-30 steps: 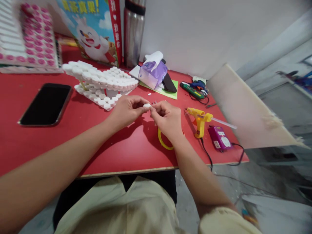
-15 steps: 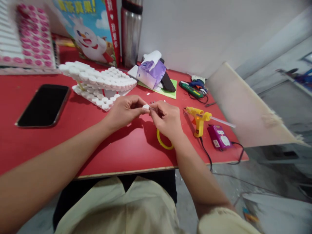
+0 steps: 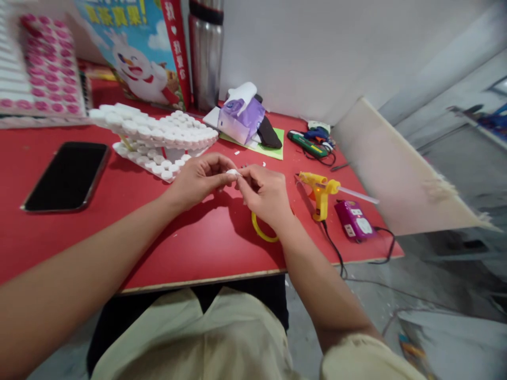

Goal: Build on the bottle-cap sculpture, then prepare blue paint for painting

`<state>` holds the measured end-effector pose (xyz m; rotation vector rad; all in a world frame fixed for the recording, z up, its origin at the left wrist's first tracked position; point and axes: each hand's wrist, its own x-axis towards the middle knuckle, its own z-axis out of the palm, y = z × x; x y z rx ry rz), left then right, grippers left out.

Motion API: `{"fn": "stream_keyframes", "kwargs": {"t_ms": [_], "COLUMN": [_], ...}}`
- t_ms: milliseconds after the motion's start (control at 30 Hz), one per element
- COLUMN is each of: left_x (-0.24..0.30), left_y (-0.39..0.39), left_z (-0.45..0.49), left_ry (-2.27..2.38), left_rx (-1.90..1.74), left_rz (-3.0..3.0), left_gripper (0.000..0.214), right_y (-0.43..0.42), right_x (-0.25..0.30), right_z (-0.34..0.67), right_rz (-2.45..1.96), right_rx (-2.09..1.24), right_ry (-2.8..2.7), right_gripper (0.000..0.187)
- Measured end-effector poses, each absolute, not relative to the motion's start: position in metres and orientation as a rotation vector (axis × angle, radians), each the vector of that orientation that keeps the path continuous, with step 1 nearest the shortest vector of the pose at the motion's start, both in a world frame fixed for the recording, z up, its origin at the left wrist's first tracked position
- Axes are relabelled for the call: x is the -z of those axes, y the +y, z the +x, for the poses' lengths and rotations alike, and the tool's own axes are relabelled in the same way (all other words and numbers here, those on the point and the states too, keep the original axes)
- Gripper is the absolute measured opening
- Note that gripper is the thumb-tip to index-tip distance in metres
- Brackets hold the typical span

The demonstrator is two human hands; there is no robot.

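Observation:
My left hand (image 3: 198,179) and my right hand (image 3: 263,192) meet over the middle of the red table (image 3: 119,227). Both pinch a small white cap (image 3: 232,172) between their fingertips. Just behind my left hand stands a two-tier model built of many white caps (image 3: 152,134). A yellow ring (image 3: 261,231) lies on the table under my right wrist, partly hidden.
A yellow glue gun (image 3: 320,190) and a purple plug adapter (image 3: 354,224) lie at the right. A black phone (image 3: 67,177) rests at the left. Behind are a tray of pink caps (image 3: 43,68), a cartoon box (image 3: 134,47), a steel flask (image 3: 206,53), purple packaging (image 3: 241,113) and a green tool (image 3: 307,143).
Both hands have stayed together pinching the white cap, with small finger shifts. The view has drifted slightly right, so everything sits a little further left.

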<state>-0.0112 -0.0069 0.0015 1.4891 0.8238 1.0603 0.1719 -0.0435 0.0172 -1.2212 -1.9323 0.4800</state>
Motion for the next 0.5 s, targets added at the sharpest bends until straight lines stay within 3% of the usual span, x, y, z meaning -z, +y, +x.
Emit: {"fn": "stream_keyframes", "kwargs": {"t_ms": [300, 500], "left_x": [-0.005, -0.007], "left_y": [-0.004, -0.007], "left_z": [-0.009, -0.009], "left_ry": [0.488, 0.366], "left_rx": [-0.866, -0.745], "left_rz": [0.777, 0.559], "left_gripper": [0.036, 0.019], "right_y": [-0.046, -0.040], "right_x": [-0.031, -0.028], "right_z": [0.172, 0.172], "right_rz": [-1.112, -1.015], "right_rx": [-0.890, -0.943], "right_ry": [-1.444, -1.389], "right_gripper": [0.036, 0.026]}}
